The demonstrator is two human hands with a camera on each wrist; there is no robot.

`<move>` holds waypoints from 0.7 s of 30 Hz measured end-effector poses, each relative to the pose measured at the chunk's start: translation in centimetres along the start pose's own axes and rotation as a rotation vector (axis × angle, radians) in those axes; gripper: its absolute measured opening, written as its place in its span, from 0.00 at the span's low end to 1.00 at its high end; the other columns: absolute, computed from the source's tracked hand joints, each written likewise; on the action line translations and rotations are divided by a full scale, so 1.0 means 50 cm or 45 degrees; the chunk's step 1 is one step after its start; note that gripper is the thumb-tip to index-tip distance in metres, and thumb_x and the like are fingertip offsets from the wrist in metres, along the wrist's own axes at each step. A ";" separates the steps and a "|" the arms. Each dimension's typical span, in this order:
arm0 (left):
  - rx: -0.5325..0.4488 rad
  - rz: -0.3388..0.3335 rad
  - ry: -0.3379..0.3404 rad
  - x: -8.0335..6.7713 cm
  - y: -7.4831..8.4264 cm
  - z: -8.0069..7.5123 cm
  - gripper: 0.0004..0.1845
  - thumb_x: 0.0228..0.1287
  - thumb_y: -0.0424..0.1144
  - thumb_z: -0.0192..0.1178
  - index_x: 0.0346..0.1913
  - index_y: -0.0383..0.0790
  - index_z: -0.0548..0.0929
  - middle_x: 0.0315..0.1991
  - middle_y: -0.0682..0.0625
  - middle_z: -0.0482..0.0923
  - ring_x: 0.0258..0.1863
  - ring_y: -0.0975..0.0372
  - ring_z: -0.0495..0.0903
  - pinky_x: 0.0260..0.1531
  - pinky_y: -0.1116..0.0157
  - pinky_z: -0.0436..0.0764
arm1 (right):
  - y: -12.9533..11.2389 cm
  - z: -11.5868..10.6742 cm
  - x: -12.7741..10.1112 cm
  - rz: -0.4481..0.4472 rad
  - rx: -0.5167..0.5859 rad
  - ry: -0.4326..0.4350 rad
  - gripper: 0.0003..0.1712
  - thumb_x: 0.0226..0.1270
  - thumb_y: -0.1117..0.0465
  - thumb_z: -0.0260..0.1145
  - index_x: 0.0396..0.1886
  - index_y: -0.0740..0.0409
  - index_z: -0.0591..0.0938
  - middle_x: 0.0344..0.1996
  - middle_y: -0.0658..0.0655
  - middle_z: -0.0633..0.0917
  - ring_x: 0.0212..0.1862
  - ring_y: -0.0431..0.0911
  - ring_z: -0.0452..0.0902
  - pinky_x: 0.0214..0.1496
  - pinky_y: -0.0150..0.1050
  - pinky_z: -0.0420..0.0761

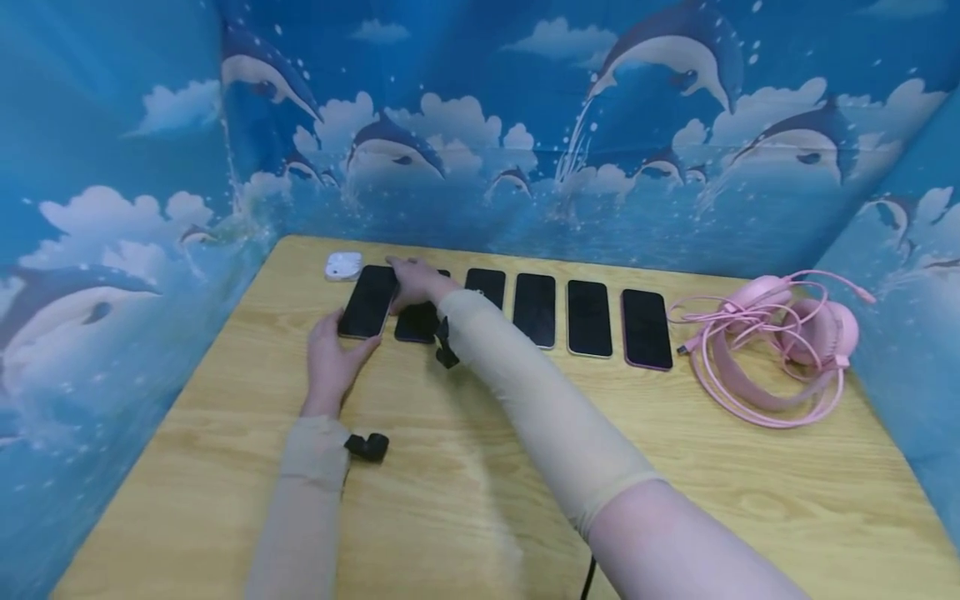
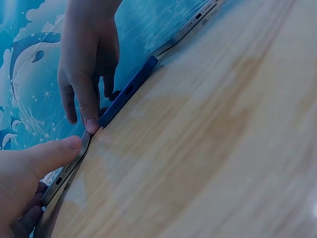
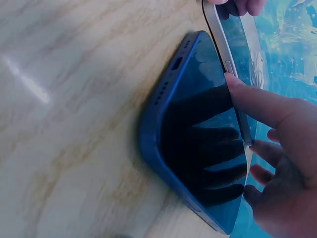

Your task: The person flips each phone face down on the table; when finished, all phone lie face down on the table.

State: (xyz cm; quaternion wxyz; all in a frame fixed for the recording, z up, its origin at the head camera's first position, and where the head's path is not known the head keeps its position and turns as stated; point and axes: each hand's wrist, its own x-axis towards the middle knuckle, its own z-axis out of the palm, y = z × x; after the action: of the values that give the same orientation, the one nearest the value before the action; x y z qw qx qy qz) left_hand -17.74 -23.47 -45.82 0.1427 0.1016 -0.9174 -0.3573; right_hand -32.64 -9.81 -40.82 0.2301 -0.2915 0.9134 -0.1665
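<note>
A black-screened smartphone with a silver edge is at the left end of a row of phones. My left hand grips its lower part, thumb against the bottom edge and fingers at the far side. At its upper right, my right hand holds the same phone, the thumb on the side edge and a fingertip at the top corner. Whether it is slightly raised, I cannot tell. Under the right hand lies a blue-edged smartphone, partly covered in the head view.
Several more dark phones, among them one, continue the row rightward. Pink headphones with a tangled cable lie at the right. A small white earphone case sits behind the leftmost phone. Dolphin-print curtains border the wooden table.
</note>
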 end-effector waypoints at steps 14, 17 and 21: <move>-0.014 0.020 0.028 0.003 0.001 0.000 0.39 0.49 0.46 0.68 0.61 0.32 0.66 0.59 0.36 0.67 0.60 0.46 0.62 0.62 0.53 0.59 | 0.011 0.002 0.017 -0.092 -0.052 0.129 0.61 0.41 0.45 0.74 0.71 0.49 0.49 0.67 0.55 0.59 0.68 0.53 0.49 0.68 0.44 0.58; -0.030 0.028 0.034 0.003 0.002 -0.001 0.38 0.49 0.47 0.68 0.60 0.31 0.66 0.58 0.36 0.67 0.59 0.46 0.63 0.62 0.53 0.60 | 0.018 0.004 0.023 -0.106 -0.035 0.163 0.62 0.38 0.43 0.75 0.70 0.49 0.50 0.67 0.55 0.60 0.67 0.52 0.50 0.68 0.43 0.58; -0.068 -0.014 0.011 0.002 0.000 -0.001 0.38 0.52 0.50 0.65 0.62 0.32 0.66 0.60 0.36 0.66 0.60 0.46 0.61 0.63 0.52 0.59 | 0.025 0.005 0.020 -0.139 0.021 0.169 0.59 0.40 0.43 0.74 0.70 0.48 0.52 0.65 0.55 0.62 0.67 0.51 0.52 0.67 0.43 0.60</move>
State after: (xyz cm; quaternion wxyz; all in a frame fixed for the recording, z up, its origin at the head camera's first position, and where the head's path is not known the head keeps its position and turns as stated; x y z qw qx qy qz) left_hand -17.82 -23.52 -45.77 0.1475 0.1043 -0.9064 -0.3818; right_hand -33.82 -9.48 -41.90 0.1621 -0.3273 0.9080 -0.2051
